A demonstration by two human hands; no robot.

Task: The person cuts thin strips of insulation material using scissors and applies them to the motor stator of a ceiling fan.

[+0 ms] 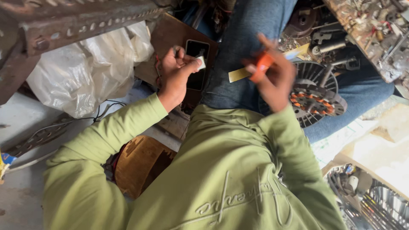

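The left hand (177, 70) was pinched shut on a small white piece (201, 63), held just above the blue-jeaned knee (238, 55). The right hand (272, 79), blurred, was closed around an orange-handled tool (262, 66) and a yellow strip (240, 74), also over that knee, with a round motor stator (317, 96) just to the right of it.

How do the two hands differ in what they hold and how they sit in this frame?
The left hand pinches a small white piece, while the right hand grips an orange-handled tool against a yellowish strip. The left hand is sharp and curled near a dark panel; the right hand is motion-blurred over the jeans. Both come from green sleeves.
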